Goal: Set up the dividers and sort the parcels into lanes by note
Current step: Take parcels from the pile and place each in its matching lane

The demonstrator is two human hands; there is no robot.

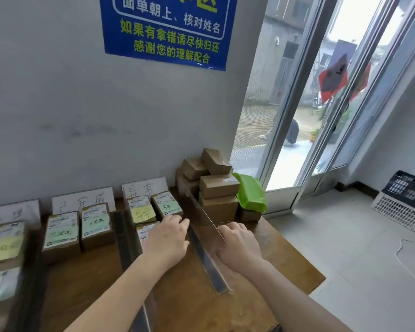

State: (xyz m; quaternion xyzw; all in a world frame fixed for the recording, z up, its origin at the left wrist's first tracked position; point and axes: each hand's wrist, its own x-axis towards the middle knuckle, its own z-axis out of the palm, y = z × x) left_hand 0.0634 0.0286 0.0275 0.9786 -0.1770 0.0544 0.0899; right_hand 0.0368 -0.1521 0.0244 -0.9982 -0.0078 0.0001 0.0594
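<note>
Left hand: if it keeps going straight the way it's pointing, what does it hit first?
Most likely the divider that the right hand grips: it stands just beyond the left hand's knuckles. The stacked cardboard boxes lie behind it. Depth is hard to judge from one view.

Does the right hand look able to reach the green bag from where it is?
Probably yes: the green bag lies on the right hand's side of the divider and the way looks free, but that hand grips the divider.

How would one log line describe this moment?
phase: lane setup | right hand grips clear divider | left hand beside it, grip unclear | cardboard boxes stacked behind
</note>
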